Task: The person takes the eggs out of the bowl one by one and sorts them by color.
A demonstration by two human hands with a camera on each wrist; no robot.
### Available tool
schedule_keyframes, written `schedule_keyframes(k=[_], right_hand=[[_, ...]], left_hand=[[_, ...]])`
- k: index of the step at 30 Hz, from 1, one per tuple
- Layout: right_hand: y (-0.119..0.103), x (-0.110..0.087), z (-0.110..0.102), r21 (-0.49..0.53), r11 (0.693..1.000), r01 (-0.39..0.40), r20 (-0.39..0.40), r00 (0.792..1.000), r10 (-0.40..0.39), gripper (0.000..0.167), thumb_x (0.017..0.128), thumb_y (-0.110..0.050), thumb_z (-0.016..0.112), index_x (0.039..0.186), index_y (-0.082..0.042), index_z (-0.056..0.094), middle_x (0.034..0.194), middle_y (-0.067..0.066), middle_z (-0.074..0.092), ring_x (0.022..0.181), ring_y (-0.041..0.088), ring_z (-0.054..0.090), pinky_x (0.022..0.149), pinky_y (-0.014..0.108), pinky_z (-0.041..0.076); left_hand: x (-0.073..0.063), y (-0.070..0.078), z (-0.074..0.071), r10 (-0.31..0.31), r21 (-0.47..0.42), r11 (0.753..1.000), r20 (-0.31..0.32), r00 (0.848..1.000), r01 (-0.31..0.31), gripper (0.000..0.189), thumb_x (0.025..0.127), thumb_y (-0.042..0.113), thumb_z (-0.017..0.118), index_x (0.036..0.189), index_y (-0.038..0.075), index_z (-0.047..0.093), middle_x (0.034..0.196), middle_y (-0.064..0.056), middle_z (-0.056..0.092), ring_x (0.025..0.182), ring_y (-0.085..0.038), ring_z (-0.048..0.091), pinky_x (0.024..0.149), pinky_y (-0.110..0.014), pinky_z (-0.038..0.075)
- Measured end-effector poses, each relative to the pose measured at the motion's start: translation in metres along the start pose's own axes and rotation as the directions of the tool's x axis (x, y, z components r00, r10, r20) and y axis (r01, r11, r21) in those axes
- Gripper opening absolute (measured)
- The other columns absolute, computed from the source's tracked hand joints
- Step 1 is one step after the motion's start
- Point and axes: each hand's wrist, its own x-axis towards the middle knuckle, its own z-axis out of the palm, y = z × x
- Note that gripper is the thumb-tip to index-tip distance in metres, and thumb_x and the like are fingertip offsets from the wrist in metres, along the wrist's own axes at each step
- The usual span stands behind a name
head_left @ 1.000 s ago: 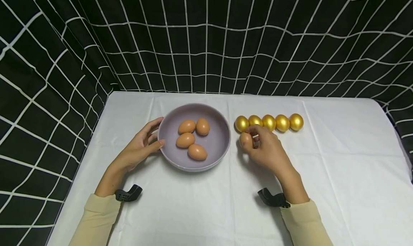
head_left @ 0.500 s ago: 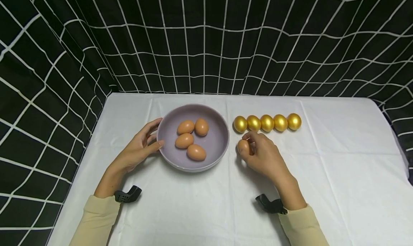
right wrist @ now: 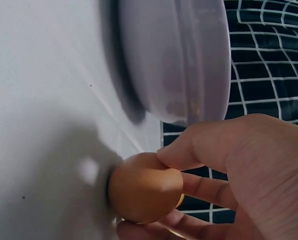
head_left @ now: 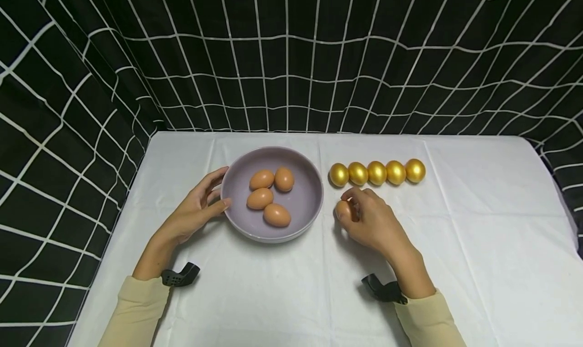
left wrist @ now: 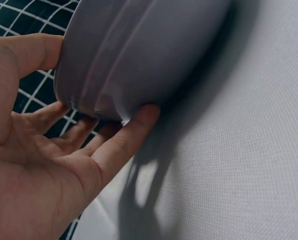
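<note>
My right hand grips a brown egg between thumb and fingers, right of the purple bowl. In the right wrist view the egg's lower side is right at the white cloth. My left hand rests on the bowl's left side, thumb at the rim and fingers spread along the outer wall, as the left wrist view shows. Several brown eggs lie inside the bowl, one in front and one at the upper right.
Several shiny gold balls stand in a row behind my right hand, from the leftmost gold ball to the rightmost gold ball. A white cloth covers the table. Black curtain with a white grid hangs behind and at the left.
My right hand has moved slightly towards me with the egg, away from the gold balls, and sits lower at the cloth. The left hand stays at the bowl.
</note>
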Motion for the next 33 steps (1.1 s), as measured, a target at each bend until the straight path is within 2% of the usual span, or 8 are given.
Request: schedule_keyframes(k=[4, 10, 16, 20, 23, 28, 33], right_hand=[[-0.001, -0.001, -0.003, -0.011, 1.0, -0.003, 0.012, 1.0, 0.004, 0.029, 0.095, -0.022, 0.07, 0.121, -0.009, 0.069, 0.098, 0.01, 0.063, 0.091, 0.025, 0.059, 0.079, 0.041, 0.046], [-0.006, -0.003, -0.01, -0.019, 1.0, -0.017, 0.02, 1.0, 0.018, 0.041, 0.098, -0.028, 0.069, 0.134, -0.01, 0.066, 0.118, 0.015, 0.064, 0.101, 0.033, 0.062, 0.089, 0.054, 0.05], [-0.015, -0.002, -0.019, 0.021, 1.0, -0.006, -0.029, 1.0, 0.006, 0.046, 0.101, -0.031, 0.068, 0.141, -0.009, 0.063, 0.142, 0.019, 0.06, 0.127, 0.042, 0.062, 0.106, 0.062, 0.048], [-0.022, 0.002, -0.022, 0.045, 0.997, 0.067, -0.108, 0.992, -0.062, 0.046, 0.099, -0.027, 0.071, 0.139, -0.005, 0.063, 0.139, 0.017, 0.062, 0.128, 0.039, 0.061, 0.108, 0.06, 0.048], [-0.029, 0.007, -0.022, 0.053, 0.989, 0.141, -0.132, 0.982, -0.133, 0.043, 0.098, -0.026, 0.072, 0.136, -0.006, 0.065, 0.135, 0.013, 0.065, 0.12, 0.032, 0.063, 0.101, 0.053, 0.053], [-0.043, 0.015, -0.025, 0.075, 0.973, 0.219, -0.069, 0.974, -0.214, 0.04, 0.099, -0.024, 0.072, 0.136, -0.012, 0.065, 0.135, 0.009, 0.062, 0.115, 0.027, 0.062, 0.084, 0.04, 0.06], [-0.059, 0.025, -0.026, 0.039, 0.953, 0.3, 0.003, 0.954, -0.3, 0.04, 0.099, -0.024, 0.071, 0.138, -0.012, 0.066, 0.137, 0.01, 0.062, 0.12, 0.029, 0.064, 0.099, 0.046, 0.057]], left_hand=[[0.0, -0.001, -0.001, -0.003, -0.001, 1.0, -0.003, 1.0, 0.003, 0.079, 0.103, 0.006, 0.064, 0.169, 0.015, 0.023, 0.173, -0.017, 0.026, 0.156, -0.043, 0.036, 0.097, -0.02, 0.058], [-0.001, 0.0, -0.001, 0.001, 0.002, 1.0, 0.001, 1.0, -0.001, 0.078, 0.103, 0.006, 0.063, 0.169, 0.015, 0.023, 0.172, -0.017, 0.028, 0.156, -0.043, 0.037, 0.096, -0.02, 0.058], [0.001, -0.002, -0.001, -0.011, -0.006, 1.0, 0.006, 1.0, 0.011, 0.077, 0.104, 0.005, 0.063, 0.169, 0.016, 0.022, 0.173, -0.015, 0.027, 0.154, -0.043, 0.039, 0.095, -0.022, 0.059], [0.001, -0.001, -0.002, -0.011, -0.015, 1.0, 0.006, 1.0, 0.011, 0.078, 0.104, 0.006, 0.064, 0.169, 0.017, 0.023, 0.172, -0.015, 0.027, 0.153, -0.043, 0.04, 0.095, -0.023, 0.059], [0.0, -0.002, -0.002, -0.01, -0.011, 1.0, 0.003, 1.0, 0.01, 0.078, 0.104, 0.007, 0.064, 0.169, 0.017, 0.023, 0.172, -0.015, 0.028, 0.152, -0.041, 0.041, 0.095, -0.024, 0.06], [0.0, -0.001, -0.002, -0.014, -0.004, 1.0, 0.001, 1.0, 0.014, 0.077, 0.104, 0.008, 0.064, 0.168, 0.019, 0.024, 0.172, -0.013, 0.029, 0.149, -0.034, 0.045, 0.095, -0.024, 0.06], [-0.002, -0.001, 0.0, -0.011, -0.024, 1.0, 0.004, 1.0, 0.011, 0.077, 0.103, 0.007, 0.064, 0.168, 0.017, 0.024, 0.172, -0.014, 0.028, 0.15, -0.036, 0.044, 0.095, -0.024, 0.06]])
